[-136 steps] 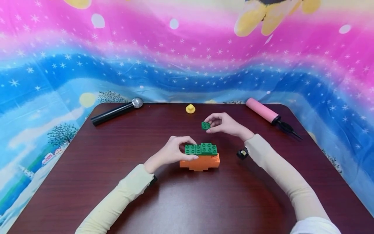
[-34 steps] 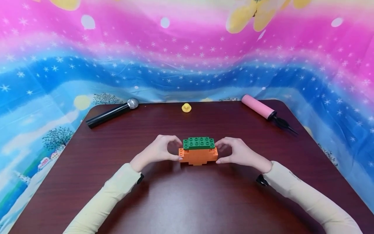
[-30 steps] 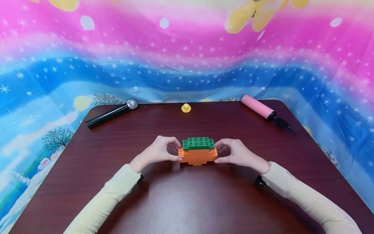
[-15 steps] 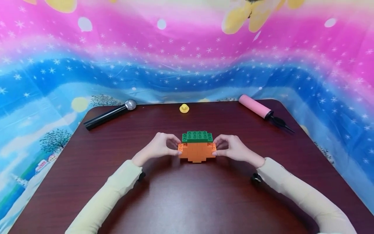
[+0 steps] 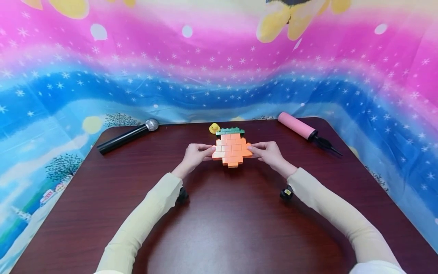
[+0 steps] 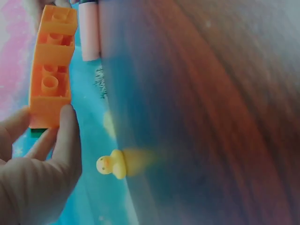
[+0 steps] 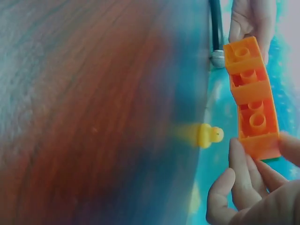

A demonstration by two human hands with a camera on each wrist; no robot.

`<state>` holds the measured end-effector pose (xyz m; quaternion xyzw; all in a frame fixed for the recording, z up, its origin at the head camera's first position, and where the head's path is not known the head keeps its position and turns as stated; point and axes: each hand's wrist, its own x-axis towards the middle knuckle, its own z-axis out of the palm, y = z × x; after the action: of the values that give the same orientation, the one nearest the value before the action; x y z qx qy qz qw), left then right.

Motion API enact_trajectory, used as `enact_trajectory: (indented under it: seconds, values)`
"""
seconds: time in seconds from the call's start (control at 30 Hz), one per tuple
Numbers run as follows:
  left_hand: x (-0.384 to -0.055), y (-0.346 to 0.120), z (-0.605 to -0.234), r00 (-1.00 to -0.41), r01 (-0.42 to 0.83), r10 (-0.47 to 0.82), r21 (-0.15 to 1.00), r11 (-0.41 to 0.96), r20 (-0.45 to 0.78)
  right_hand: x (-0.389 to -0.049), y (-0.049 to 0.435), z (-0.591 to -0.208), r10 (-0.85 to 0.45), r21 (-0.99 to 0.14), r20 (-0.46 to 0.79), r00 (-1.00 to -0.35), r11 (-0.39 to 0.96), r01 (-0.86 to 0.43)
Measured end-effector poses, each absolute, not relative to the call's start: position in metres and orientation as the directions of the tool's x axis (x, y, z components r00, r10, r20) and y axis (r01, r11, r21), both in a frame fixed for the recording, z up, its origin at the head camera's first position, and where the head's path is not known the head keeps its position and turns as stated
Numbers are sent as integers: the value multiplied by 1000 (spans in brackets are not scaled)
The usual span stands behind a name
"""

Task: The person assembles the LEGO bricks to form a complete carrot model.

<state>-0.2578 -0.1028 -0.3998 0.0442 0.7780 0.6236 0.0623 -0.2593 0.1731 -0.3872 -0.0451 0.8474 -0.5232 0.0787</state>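
Between both hands is a carrot-like model of toy building bricks (image 5: 232, 148), orange below with a green row on top, its broad face tilted up in the head view. My left hand (image 5: 195, 156) pinches its left side, thumb in front and fingers behind. On its right side my right hand (image 5: 272, 156) grips it the same way. Both wrist views show the orange bricks' hollow undersides (image 6: 51, 70), raised off the table; the green bricks are mostly hidden there. In the right wrist view, the right hand (image 7: 258, 192) holds the lower end of the model (image 7: 253, 103).
On the dark wooden table (image 5: 219, 228), a yellow rubber duck (image 5: 214, 128) sits behind the model. A black microphone (image 5: 128, 137) lies at the back left, a pink hand pump (image 5: 297, 126) at the back right. A printed cloth (image 5: 219, 76) hangs behind.
The right hand held a loose green brick at first; the green row now sits on the model. Since then both hands have lifted the model away from me and tilted its face up.
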Motion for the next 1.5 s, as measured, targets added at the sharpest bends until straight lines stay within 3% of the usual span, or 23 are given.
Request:
enact_trajectory:
  seconds: [0.13,0.4,0.8,1.5]
  values:
    - [-260,-99,-407,-986,-82,113,953,291,-119,-261,166,-396,-134,-846,-113,-984,532,25]
    - [-257,-100,-417,-978,-92,143,928,361,-153,-259,156,-408,-144,-761,-93,-985,649,-23]
    - [-259,-102,-413,-973,-100,145,894,437,-180,-262,150,-407,-170,-729,-92,-981,682,-50]
    - [-261,-107,-410,-967,-120,150,884,451,-207,-271,149,-411,-185,-734,-128,-974,678,-32]
